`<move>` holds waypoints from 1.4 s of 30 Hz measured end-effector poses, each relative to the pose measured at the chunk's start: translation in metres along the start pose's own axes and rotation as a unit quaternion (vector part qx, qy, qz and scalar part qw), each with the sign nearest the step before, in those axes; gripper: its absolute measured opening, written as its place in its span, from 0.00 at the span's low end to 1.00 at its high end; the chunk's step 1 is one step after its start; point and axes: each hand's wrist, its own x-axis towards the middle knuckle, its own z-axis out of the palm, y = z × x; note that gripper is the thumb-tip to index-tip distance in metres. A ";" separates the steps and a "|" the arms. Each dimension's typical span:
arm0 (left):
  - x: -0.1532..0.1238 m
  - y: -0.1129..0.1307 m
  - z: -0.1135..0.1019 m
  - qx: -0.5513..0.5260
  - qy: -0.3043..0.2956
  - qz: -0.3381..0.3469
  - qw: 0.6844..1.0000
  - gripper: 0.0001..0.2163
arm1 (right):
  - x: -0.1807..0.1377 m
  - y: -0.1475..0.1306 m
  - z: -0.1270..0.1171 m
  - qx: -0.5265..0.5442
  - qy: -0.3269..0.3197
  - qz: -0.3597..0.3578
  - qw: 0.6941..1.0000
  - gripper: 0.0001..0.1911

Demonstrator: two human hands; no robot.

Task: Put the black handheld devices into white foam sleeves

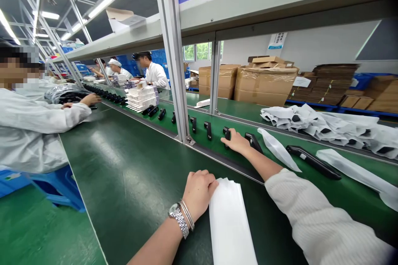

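My left hand (198, 192), with a watch and bracelet on the wrist, rests curled on the top end of a white foam sleeve (230, 223) lying on the green bench. My right hand (236, 140) reaches forward onto the conveyor belt and closes around a black handheld device (227, 134). Another black device (253, 142) lies right beside that hand. A longer black device (312, 161) lies to the right between two white sleeves (277, 149).
A row of black devices (161, 114) runs along the belt toward the far left. A heap of bagged devices (329, 126) sits at right. A metal post (175, 62) stands ahead. A person in white (34, 120) works at left; others work farther back. Cardboard boxes (264, 85) stand behind.
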 end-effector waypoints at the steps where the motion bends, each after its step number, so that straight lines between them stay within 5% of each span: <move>1: 0.000 0.000 0.000 -0.002 -0.002 0.002 1.000 0.14 | 0.003 -0.002 0.003 0.015 -0.003 0.010 1.000 0.32; 5: 0.000 0.003 -0.003 -0.044 0.015 0.020 0.999 0.07 | 0.006 -0.003 0.004 0.120 -0.027 0.026 0.992 0.32; 9: -0.002 0.007 -0.006 -0.063 0.048 0.032 0.996 0.05 | -0.024 -0.002 -0.005 0.269 -0.060 -0.008 0.961 0.36; 15: -0.006 0.011 -0.009 -0.102 0.100 0.060 0.988 0.03 | -0.108 -0.011 -0.029 0.557 -0.156 -0.071 0.812 0.52; 21: -0.007 0.016 -0.011 -0.235 0.117 0.039 0.964 0.04 | -0.141 -0.015 -0.020 0.566 -0.184 -0.101 0.797 0.53; 25: -0.007 0.018 -0.013 -0.295 0.123 0.051 0.946 0.03 | -0.148 -0.017 -0.010 0.525 -0.188 -0.149 0.817 0.33; 27: -0.007 0.017 -0.014 -0.305 0.145 0.055 0.940 0.03 | -0.154 -0.020 -0.008 0.498 -0.217 -0.159 0.825 0.20; 32: -0.003 0.011 -0.012 -0.317 0.213 0.005 0.924 0.06 | -0.174 -0.027 -0.008 0.448 -0.364 -0.148 0.803 0.17; 34: 0.000 0.008 -0.010 -0.317 0.209 -0.013 0.925 0.05 | -0.173 -0.028 -0.010 0.468 -0.377 -0.111 0.792 0.17; 38: 0.000 0.000 -0.011 -0.202 0.169 -0.044 0.964 0.06 | -0.136 -0.019 -0.029 0.490 -0.169 -0.036 0.854 0.18; 42: -0.003 -0.003 -0.012 -0.073 0.069 -0.090 0.991 0.08 | -0.071 0.006 -0.062 0.223 0.130 -0.114 0.960 0.17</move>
